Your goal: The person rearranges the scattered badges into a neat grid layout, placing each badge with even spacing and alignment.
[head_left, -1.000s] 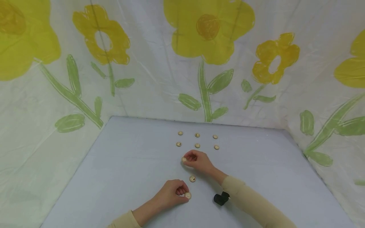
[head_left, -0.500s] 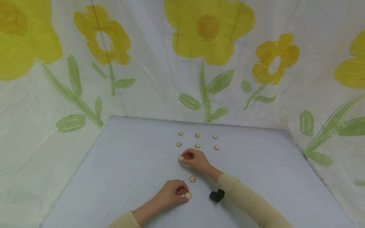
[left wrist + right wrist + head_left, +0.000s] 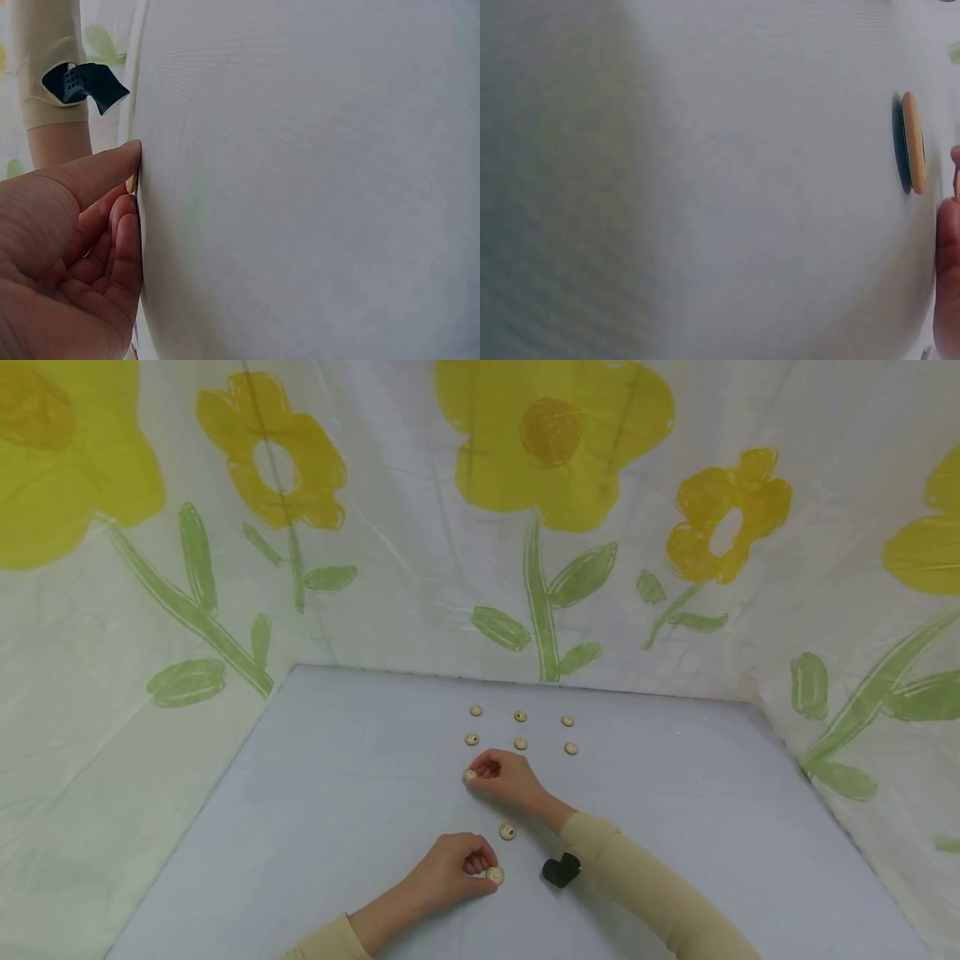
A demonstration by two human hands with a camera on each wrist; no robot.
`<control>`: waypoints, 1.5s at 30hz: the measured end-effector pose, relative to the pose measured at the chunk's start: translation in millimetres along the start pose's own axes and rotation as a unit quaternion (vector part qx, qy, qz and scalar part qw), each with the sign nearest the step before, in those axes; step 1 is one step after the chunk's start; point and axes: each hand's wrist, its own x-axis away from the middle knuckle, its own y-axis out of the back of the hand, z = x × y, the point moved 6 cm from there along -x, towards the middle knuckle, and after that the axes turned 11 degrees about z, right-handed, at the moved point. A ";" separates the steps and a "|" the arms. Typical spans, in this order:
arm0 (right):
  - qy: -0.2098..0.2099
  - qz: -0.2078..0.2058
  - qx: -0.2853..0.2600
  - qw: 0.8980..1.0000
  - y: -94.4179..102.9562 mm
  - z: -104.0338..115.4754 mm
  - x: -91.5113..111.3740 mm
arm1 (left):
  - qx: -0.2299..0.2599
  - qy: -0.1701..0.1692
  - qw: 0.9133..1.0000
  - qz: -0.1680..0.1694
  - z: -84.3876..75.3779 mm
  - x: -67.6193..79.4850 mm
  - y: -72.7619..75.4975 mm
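My right hand [image 3: 510, 779] pinches a small round wooden disc [image 3: 470, 776] by its edge, close over the table. Nearer the front, my left hand [image 3: 453, 870] holds a second wooden disc [image 3: 495, 876] between thumb and fingers. Between the two hands lies a loose disc [image 3: 507, 832] with a dark mark on its face. In the left wrist view the left thumb and fingers [image 3: 126, 247] lie close to the table, mostly hiding their disc. A disc seen edge-on [image 3: 913, 142] appears in the right wrist view, with part of a hand [image 3: 949, 270] at the right edge.
Beyond the right hand, several similar discs [image 3: 521, 743] lie in two rows on the pale table [image 3: 337, 777]. A black device [image 3: 562, 870] sits by the right sleeve [image 3: 637, 868]. White sheeting [image 3: 390, 610] with painted yellow flowers hangs around the table.
My right hand has slid left and slightly away with its disc, and the black device by its sleeve has shifted left too. The left hand and the loose discs stay put.
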 end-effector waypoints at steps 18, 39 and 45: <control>-0.012 -0.009 0.035 0.999 -2.0 2.8 -3.9 | 0.004 0.000 1.000 0.001 -0.1 -0.4 -0.6; -0.003 -0.008 0.026 1.000 -3.7 -1.3 -5.2 | 0.000 0.002 1.000 -0.001 0.0 -0.4 0.4; -0.005 -0.015 0.022 1.000 -4.3 -1.0 -3.1 | -0.004 0.008 1.000 -0.001 0.3 -1.0 0.6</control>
